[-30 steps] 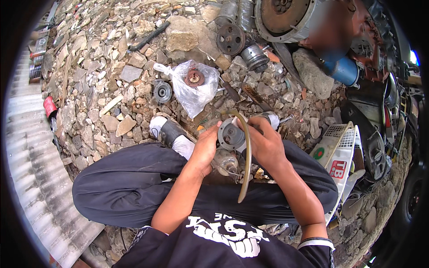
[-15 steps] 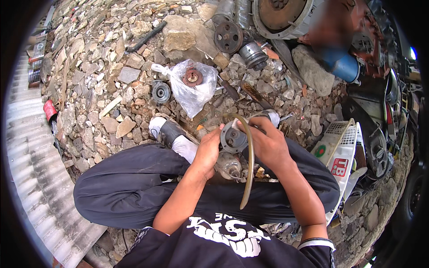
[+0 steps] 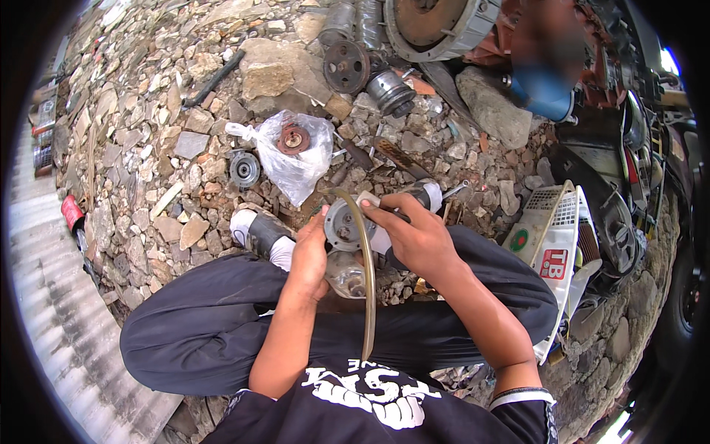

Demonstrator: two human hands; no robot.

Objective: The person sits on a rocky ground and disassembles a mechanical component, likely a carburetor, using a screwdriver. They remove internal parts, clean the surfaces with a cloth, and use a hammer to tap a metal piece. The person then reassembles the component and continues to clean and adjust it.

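The right hand (image 3: 416,231) pinches a small pale scrap (image 3: 367,198) near the round metal part (image 3: 339,226), which sits between both hands. The left hand (image 3: 309,253) holds its left edge. Keeping it still, with the hose (image 3: 369,285) aside, should help.

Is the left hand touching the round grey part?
Touching. The head view shows the left hand against the left edge of the round grey part, with no gap between them.
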